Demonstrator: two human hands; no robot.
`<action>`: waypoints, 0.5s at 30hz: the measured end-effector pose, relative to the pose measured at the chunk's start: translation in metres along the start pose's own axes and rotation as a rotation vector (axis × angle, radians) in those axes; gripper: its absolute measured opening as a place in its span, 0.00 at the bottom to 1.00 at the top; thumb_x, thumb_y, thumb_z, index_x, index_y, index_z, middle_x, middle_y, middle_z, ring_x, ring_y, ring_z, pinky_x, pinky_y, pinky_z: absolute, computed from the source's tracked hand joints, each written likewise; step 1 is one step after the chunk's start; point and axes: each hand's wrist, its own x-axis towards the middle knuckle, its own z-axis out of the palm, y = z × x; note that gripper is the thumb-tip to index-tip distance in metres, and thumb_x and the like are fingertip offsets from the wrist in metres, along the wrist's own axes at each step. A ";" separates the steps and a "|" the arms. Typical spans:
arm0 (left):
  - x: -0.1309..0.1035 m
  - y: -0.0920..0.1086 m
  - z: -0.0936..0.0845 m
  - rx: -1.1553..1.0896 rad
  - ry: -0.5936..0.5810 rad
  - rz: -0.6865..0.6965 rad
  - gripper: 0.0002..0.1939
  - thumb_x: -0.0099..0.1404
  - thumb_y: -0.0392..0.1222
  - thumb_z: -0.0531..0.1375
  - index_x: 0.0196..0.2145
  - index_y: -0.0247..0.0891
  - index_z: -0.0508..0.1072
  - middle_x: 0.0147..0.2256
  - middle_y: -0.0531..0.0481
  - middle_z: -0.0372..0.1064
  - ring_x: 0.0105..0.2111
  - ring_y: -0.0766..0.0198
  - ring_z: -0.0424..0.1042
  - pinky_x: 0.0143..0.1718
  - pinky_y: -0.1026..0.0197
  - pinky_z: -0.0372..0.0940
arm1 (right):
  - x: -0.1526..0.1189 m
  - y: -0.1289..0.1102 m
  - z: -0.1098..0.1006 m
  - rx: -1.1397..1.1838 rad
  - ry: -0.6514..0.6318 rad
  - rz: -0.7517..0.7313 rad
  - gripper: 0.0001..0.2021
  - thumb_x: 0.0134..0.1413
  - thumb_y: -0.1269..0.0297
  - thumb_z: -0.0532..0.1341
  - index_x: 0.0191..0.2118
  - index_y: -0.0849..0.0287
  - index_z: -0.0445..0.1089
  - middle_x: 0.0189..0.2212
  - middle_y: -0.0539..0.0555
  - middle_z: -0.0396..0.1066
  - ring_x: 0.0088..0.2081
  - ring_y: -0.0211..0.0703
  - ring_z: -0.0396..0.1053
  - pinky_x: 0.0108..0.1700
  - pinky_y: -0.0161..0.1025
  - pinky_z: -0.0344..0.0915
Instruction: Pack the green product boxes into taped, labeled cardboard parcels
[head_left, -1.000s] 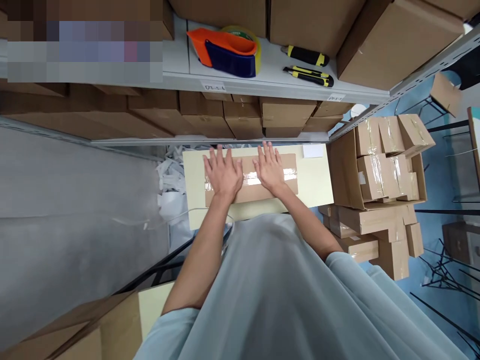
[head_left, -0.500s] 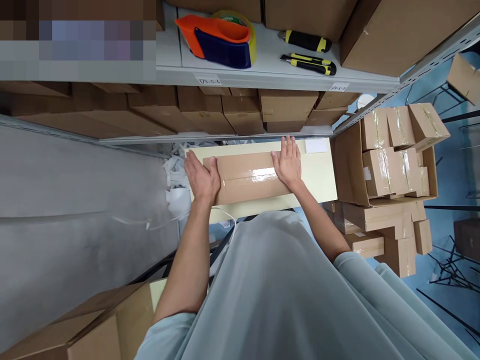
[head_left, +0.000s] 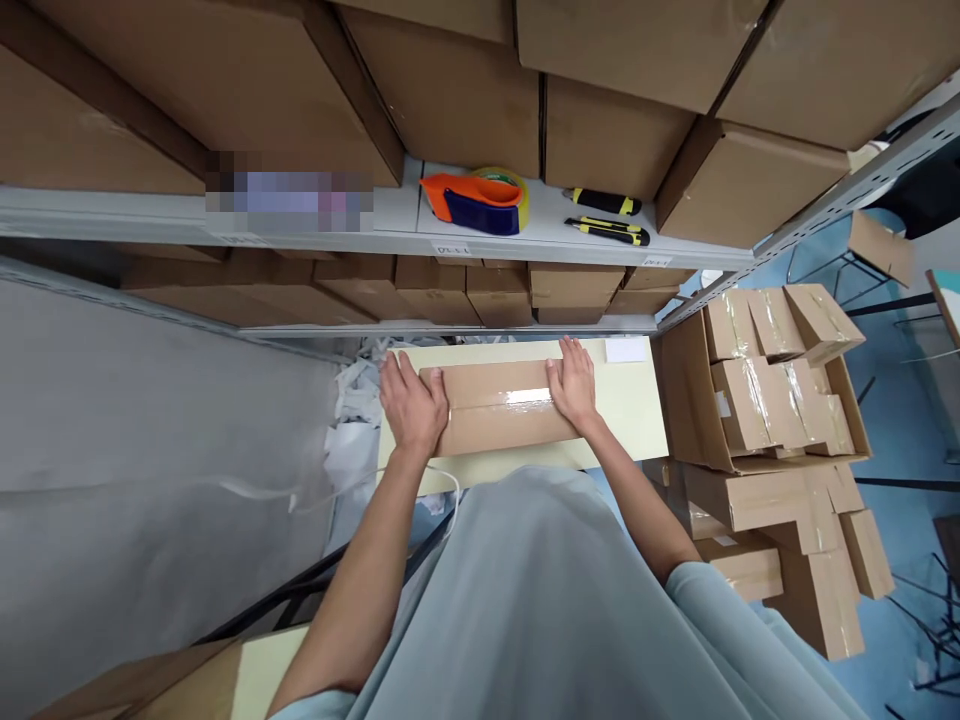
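Box (head_left: pixel 495 430) first: where do we have it?

Flat on the cream table (head_left: pixel 630 425), lengthwise left to right, with shiny clear tape (head_left: pixel 521 398) along its middle.

And our left hand (head_left: pixel 414 405)?

Wide, thumb out, laid against the box's left end, fingers straight rather than curled round it.

Our right hand (head_left: pixel 574 388)?

Laid over the right end, fingers straight and close together, thumb apart. How hard we press, we cannot tell.

What do we have about us?

A white card (head_left: pixel 625 350) at the table's far right corner; beyond, on the shelf (head_left: pixel 540 251), a tape dispenser (head_left: pixel 480 213) with two knives (head_left: pixel 606 203) to its right. Just right of the table we have an open carton (head_left: pixel 686 395) full of small boxes (head_left: pixel 746 400), with stacked boxes (head_left: pixel 757 500) at its near side.
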 end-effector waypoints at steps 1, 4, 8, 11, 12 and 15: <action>0.000 0.001 0.000 -0.003 0.002 -0.006 0.42 0.79 0.59 0.49 0.77 0.23 0.57 0.78 0.19 0.49 0.80 0.34 0.47 0.79 0.31 0.46 | 0.000 0.002 0.000 0.013 0.006 -0.011 0.31 0.80 0.54 0.45 0.76 0.70 0.61 0.77 0.69 0.59 0.81 0.56 0.51 0.81 0.59 0.47; 0.003 0.000 0.001 -0.015 0.011 -0.027 0.42 0.79 0.58 0.48 0.76 0.19 0.58 0.77 0.17 0.49 0.80 0.34 0.48 0.79 0.33 0.46 | 0.002 0.005 0.001 0.046 0.026 -0.019 0.31 0.79 0.54 0.45 0.74 0.70 0.64 0.76 0.69 0.63 0.80 0.56 0.55 0.81 0.59 0.47; 0.005 -0.001 0.001 -0.023 0.012 -0.018 0.41 0.79 0.58 0.48 0.75 0.21 0.60 0.77 0.19 0.51 0.80 0.35 0.49 0.79 0.34 0.47 | 0.004 0.007 0.003 0.099 0.069 -0.012 0.30 0.79 0.54 0.45 0.72 0.65 0.67 0.72 0.68 0.69 0.77 0.56 0.61 0.80 0.63 0.51; 0.004 -0.001 0.001 -0.028 0.014 -0.030 0.40 0.79 0.57 0.48 0.74 0.22 0.61 0.77 0.20 0.52 0.79 0.36 0.50 0.78 0.34 0.48 | 0.003 0.007 0.003 0.115 0.089 -0.018 0.29 0.78 0.55 0.46 0.70 0.65 0.69 0.69 0.70 0.72 0.75 0.57 0.64 0.79 0.64 0.53; 0.004 -0.002 0.001 -0.030 0.014 -0.034 0.39 0.79 0.57 0.49 0.74 0.23 0.61 0.77 0.20 0.52 0.79 0.36 0.50 0.78 0.34 0.48 | 0.002 0.008 0.003 0.114 0.091 -0.018 0.29 0.78 0.55 0.46 0.70 0.65 0.69 0.69 0.70 0.72 0.74 0.57 0.65 0.79 0.63 0.53; 0.003 -0.003 0.001 -0.038 0.013 -0.040 0.38 0.79 0.57 0.49 0.73 0.24 0.63 0.77 0.21 0.53 0.79 0.37 0.50 0.78 0.33 0.49 | 0.000 0.008 0.004 0.109 0.095 -0.012 0.28 0.77 0.56 0.46 0.69 0.67 0.69 0.69 0.71 0.71 0.74 0.57 0.66 0.79 0.62 0.52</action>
